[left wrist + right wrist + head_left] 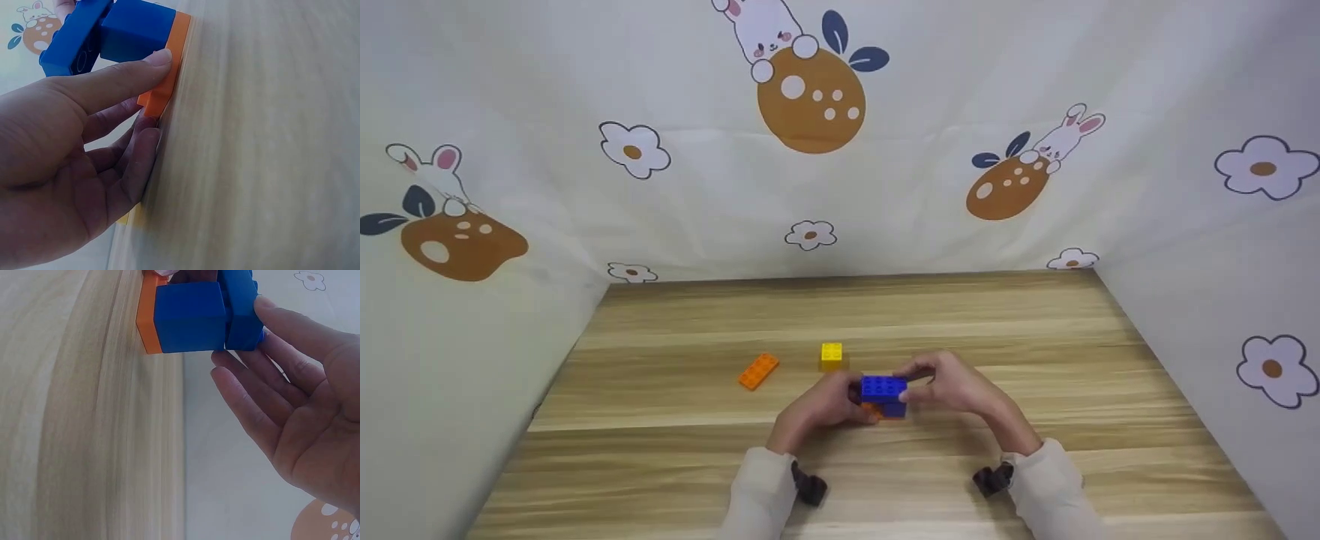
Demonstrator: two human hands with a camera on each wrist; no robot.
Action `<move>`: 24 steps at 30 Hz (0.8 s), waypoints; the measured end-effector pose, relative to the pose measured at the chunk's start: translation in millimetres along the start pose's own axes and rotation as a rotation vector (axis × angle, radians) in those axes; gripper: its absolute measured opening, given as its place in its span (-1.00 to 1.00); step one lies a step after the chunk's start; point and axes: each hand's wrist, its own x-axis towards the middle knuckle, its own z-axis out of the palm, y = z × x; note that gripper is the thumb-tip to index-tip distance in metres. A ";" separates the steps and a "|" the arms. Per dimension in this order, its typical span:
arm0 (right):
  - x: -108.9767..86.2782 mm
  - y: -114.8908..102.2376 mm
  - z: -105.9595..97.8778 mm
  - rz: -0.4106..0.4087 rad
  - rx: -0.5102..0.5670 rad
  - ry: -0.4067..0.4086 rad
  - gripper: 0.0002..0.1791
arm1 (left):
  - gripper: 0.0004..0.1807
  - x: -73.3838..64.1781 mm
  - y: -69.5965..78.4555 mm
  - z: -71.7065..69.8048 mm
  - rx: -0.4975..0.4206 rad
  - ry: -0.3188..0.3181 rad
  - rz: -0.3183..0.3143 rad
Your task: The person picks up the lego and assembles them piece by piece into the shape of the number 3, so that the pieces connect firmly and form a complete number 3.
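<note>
My left hand [826, 401] pinches the end of a flat orange brick [175, 50] low over the wooden table, thumb on its top side. A taller blue block [190, 318] stands on the orange brick's right end. Over that block lies a long studded blue brick [883, 387], which reaches left above the orange one. In the right wrist view a narrow, slightly uneven gap shows between the two blue pieces. My right hand [960, 386] holds the long blue brick by its right end, thumb on the studded side and fingers below.
Behind my left hand a yellow brick [832, 356] stands on the wooden table [675, 450]. Another orange brick [758, 371] lies at an angle to its left. Printed fabric walls [697, 202] enclose the table's back and sides.
</note>
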 end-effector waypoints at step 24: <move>1.8 0.7 1.9 0.081 0.046 0.007 -0.65 | -0.62 3.1 -1.2 2.7 0.012 0.022 -0.068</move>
